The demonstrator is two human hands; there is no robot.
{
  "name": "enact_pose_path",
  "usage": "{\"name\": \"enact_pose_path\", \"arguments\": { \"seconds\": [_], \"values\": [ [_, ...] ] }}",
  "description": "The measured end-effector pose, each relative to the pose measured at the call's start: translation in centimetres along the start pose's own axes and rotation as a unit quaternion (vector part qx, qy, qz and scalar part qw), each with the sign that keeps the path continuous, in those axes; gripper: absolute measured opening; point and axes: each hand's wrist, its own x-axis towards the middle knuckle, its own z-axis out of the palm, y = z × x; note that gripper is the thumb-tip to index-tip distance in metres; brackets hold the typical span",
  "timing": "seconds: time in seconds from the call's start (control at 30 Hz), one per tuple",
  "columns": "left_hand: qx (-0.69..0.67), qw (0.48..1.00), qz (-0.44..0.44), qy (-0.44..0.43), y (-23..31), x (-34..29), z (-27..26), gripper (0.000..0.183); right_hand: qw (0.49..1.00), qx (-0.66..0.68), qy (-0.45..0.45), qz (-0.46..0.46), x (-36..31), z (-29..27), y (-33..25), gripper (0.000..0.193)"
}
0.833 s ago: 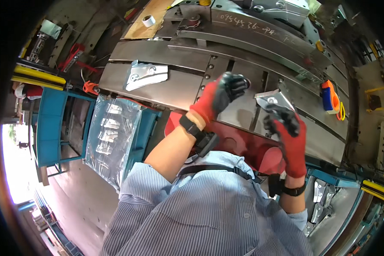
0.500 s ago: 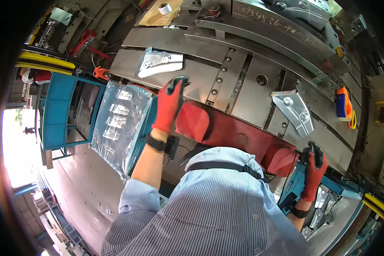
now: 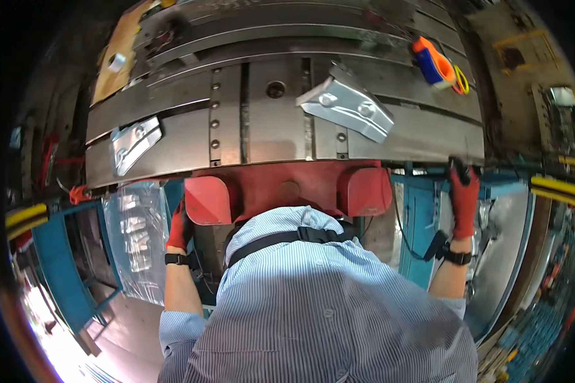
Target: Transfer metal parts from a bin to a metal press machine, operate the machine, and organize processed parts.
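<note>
A steel table (image 3: 275,131) with slots running through its top fills the middle of a cluttered workshop. Nearest is the person's striped shirt (image 3: 281,306), a dark belt (image 3: 268,242) across it. The red-gloved left hand (image 3: 180,225) hangs beside a rounded red pad (image 3: 207,200); I cannot tell whether its partly hidden fingers are clenched or released. The right hand (image 3: 464,191) is at the table's front edge, fingers bent (whether they grip anything, I cannot tell). Outside the left hand, clear plastic sheeting (image 3: 144,271) covers several metal pieces. Farther in, two silvery formed parts lie apart on the tabletop: the smaller-looking left part (image 3: 134,147) near the front edge, the right part (image 3: 348,112) right of centre. Beyond sit an orange-and-blue object (image 3: 433,64) and a white tape roll (image 3: 116,62).
</note>
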Motion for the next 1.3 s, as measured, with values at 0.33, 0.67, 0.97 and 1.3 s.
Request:
{"name": "enact_pose_path", "arguments": {
  "seconds": [0.33, 0.67, 0.97, 1.3],
  "values": [
    [-0.202, 0.972, -0.074, -0.09, -9.4, 3.1, 1.0, 0.04, 0.991, -0.012, 0.014, -0.135, 2.2, -4.9, -5.8, 0.032],
    [-0.176, 0.974, -0.083, -0.113, -14.4, 3.6, 0.0, 0.042, 0.986, -0.134, -0.082, -0.062, -0.6, -5.6, 6.4, 0.031],
    [-0.342, 0.93, -0.128, -0.035, -8.9, 1.7, 3.0, 0.044, 0.899, 0.3, -0.281, 0.154, -15.5, 18.5, 8.4, 0.038],
    [-0.268, 0.96, -0.071, -0.05, -6.7, 1.4, 4.1, 0.046, 0.48, 0.763, -0.216, 0.375, -18.3, 26.0, 7.2, 0.039]
  ]
}}
